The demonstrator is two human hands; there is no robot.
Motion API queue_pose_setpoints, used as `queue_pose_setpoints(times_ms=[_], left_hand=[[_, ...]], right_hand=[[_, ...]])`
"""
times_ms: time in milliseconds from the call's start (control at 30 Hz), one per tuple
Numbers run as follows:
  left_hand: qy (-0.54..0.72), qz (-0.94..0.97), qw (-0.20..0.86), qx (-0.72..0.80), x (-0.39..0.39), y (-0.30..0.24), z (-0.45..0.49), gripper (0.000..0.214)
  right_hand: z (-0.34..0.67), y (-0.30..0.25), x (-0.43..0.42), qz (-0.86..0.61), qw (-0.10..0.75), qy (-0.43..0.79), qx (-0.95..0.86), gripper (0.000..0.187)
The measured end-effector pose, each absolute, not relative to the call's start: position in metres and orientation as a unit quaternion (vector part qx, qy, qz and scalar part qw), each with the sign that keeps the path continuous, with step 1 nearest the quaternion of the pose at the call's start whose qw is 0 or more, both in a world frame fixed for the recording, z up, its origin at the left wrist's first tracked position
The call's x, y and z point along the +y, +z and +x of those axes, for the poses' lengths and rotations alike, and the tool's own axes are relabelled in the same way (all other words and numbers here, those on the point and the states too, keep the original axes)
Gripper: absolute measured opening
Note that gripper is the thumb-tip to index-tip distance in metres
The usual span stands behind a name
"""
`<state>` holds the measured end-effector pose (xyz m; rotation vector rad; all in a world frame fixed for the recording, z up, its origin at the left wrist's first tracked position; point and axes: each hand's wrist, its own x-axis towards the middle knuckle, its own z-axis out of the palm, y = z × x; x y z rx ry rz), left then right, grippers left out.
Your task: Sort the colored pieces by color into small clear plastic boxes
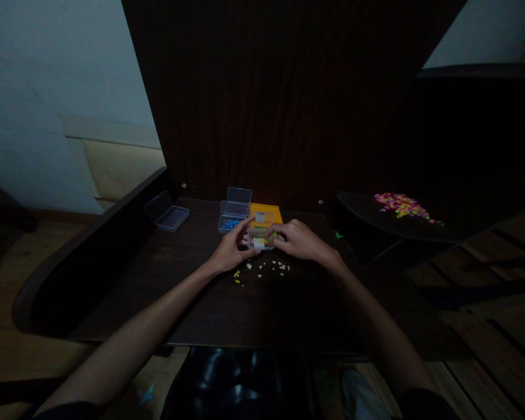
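At 6 o'clock, nearest the camera, lies a glossy black lap [225,382]; clock directions are taken from the held box, 12 pointing away from the wearer. A light-blue, pointed, star-like object [147,395] rests on the floor at 7 o'clock. The dark-brown wooden tabletop [192,315] carries small pale plastic pieces [282,266] scattered between 5 and 6 o'clock and small yellow plastic pieces [237,275] at 7 o'clock.

Centre: a clear, rectangular plastic box [262,240], lid raised on its far side, lies between the two hands. It contains yellow and green pieces and a small white rectangle [258,245]. The left hand [233,249] grips its 9 o'clock end, thumb at the near edge, fingers parted from the thumb and set along the far side. The right hand [298,238] has its fingertips bunched at the 3 o'clock end, just beside the green pieces; whether they pinch one cannot be determined.

At 10 o'clock: a clear plastic box of blue pieces [231,225]. At 12 to 1 o'clock: a flat orange-yellow object [269,210]. Between 9 and 10 o'clock: an open, clear plastic case [173,218]. Between 2 and 3 o'clock: a multicoloured heap of small pieces [402,206] on a dark side ledge [376,224]. Farthest, at 12 o'clock: a dark wooden panel [284,99].
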<state>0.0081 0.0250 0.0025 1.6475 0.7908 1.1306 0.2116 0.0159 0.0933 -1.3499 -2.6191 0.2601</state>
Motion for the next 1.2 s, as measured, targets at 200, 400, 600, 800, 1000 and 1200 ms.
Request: queue_pose_setpoints(times_ms=[200,400,600,800,1000,1200], left_hand=[[0.469,0.659,0.497,0.313,0.025,0.006,0.006,0.087],[0.466,0.642,0.518,0.321,0.023,0.011,0.006,0.090],[0.469,0.634,0.523,0.324,0.023,0.011,0.006,0.091],[0.474,0.635,0.519,0.320,0.024,0.011,0.006,0.088],[0.472,0.623,0.535,0.321,0.023,0.013,0.006,0.090],[0.475,0.625,0.534,0.314,0.024,0.010,0.006,0.089]], right_hand=[[0.194,0.073,-0.009,-0.361,0.045,0.163,-0.917,0.017],[0.174,0.033,-0.025,-0.364,-0.024,0.145,-0.920,0.025],[0.167,0.017,-0.028,-0.371,-0.013,0.125,-0.920,0.025],[0.165,0.019,-0.031,-0.372,-0.015,0.109,-0.922,0.022],[0.166,0.021,-0.032,-0.373,-0.008,0.101,-0.922,0.024],[0.167,0.013,-0.034,-0.362,0.011,0.090,-0.928,0.020]])
